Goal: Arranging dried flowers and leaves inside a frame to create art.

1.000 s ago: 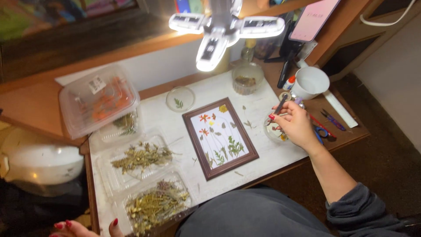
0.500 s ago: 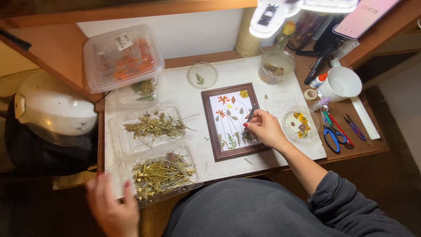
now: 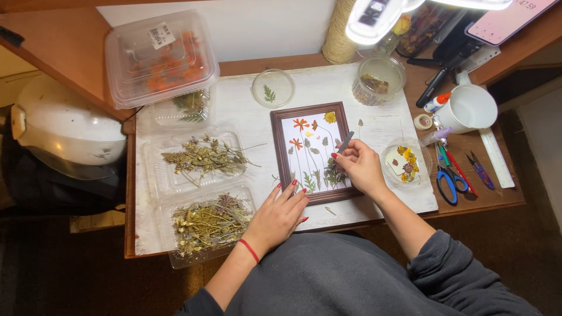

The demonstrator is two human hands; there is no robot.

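Observation:
A brown picture frame with pressed flowers on white paper lies in the middle of the desk. My right hand rests over the frame's right side and holds grey tweezers, their tip pointing down at the pressed plants near the lower right of the picture. My left hand, fingers together and flat, rests on the white mat at the frame's lower left corner, fingertips touching the frame's edge. A small round dish of yellow and orange petals sits just right of my right hand.
Two open clear trays of dried plants lie at the left, a lidded clear box with orange flowers behind them. A small dish with a green sprig, a jar, a white mug, scissors, a lamp and a white helmet surround the mat.
My left hand has come up from my lap onto the mat beside the frame. My right hand went from the petal dish to the frame with the tweezers.

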